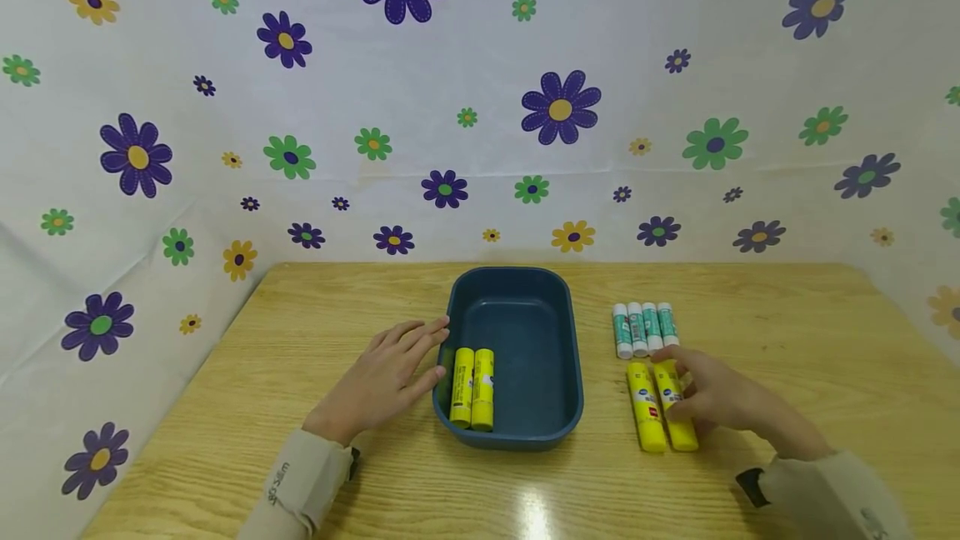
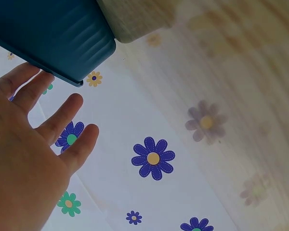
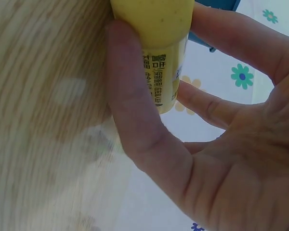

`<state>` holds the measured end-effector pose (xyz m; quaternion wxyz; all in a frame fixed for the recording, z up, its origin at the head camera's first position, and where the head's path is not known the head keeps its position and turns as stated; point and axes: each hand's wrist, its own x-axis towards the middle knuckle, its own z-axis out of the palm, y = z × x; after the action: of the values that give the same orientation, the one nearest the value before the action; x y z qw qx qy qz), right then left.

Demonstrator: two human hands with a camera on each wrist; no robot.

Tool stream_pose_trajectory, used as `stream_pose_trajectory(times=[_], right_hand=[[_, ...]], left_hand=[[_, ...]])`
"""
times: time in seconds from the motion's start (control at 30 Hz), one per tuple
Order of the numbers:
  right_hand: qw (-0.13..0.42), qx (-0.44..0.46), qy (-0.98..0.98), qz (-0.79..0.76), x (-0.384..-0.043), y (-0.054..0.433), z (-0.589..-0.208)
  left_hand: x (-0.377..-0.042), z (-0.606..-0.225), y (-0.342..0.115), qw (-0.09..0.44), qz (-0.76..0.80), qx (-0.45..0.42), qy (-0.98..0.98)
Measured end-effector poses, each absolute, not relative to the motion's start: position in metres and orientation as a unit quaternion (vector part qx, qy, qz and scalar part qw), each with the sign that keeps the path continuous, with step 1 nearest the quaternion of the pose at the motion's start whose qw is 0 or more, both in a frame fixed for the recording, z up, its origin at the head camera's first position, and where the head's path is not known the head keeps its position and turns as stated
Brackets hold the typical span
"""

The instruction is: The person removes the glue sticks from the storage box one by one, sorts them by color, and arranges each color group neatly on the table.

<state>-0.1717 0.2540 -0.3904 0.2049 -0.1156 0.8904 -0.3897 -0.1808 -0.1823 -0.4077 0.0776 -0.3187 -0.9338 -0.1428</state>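
My left hand [image 1: 386, 373] touches the left rim of a dark blue bin [image 1: 528, 438] with its fingers extended; in the left wrist view the fingertips [image 2: 45, 77] meet the bin's edge. Two yellow glue sticks [image 1: 472, 390] lie side by side in the bin's near left part. To the right of the bin, my right hand [image 1: 720, 394] grips the right one of two more yellow glue sticks, its thumb and fingers on either side of that glue stick [image 3: 154, 29]. The other yellow glue stick [image 1: 647, 408] lies just left of it on the table.
Several small white-and-green glue sticks [image 1: 637, 330] lie in a row behind the yellow pair, close to my right fingers. The wooden table [image 1: 360, 298] ends at a white, flower-printed cloth [image 1: 480, 48] at the back and sides.
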Motion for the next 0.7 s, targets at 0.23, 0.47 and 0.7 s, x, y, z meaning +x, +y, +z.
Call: stream_pose_trajectory(times=[0.23,0.47,0.7], right_hand=[[0.192,-0.128,0.903,-0.362,-0.1715,0.2526,-0.3898],[0.199,-0.122,0.899,-0.370,-0.1732,0.2516,-0.3898],[0.223,-0.096,0.886,-0.395,-0.1735,0.2503,-0.3882]], left_hand=[[-0.1812,-0.4065,-0.1829,0.073,-0.143,-0.316,-0.935],[-0.1815,-0.4054,-0.1830,0.068,-0.144,-0.313,-0.936],[-0.1821,-0.4045,-0.1826,0.064,-0.143,-0.314,-0.936]])
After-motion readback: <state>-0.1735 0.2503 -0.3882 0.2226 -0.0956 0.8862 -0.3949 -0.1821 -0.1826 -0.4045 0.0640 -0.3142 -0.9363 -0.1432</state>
